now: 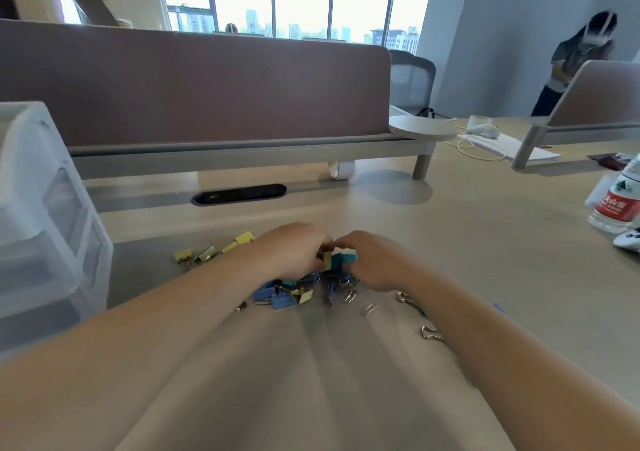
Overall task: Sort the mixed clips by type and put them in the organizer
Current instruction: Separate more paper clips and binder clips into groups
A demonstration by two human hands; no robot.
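A mixed heap of clips [298, 289] lies on the desk: blue, teal and yellow binder clips with silver paper clips [370, 308] scattered to its right. Three yellow binder clips [211, 251] lie apart on the left. My left hand [294, 250] and my right hand [375, 260] meet over the heap's far side, fingers curled. Between their fingertips sits a yellow binder clip [326, 260] beside a teal one [343, 259]; which hand pinches which is hidden. The translucent drawer organizer [45, 215] stands at the left edge.
A brown desk divider [194, 87] runs across the back, with a cable slot [239, 193] and a tape roll [341, 169] below it. A water bottle [620, 198] stands at the right. A person [581, 59] stands at the far right.
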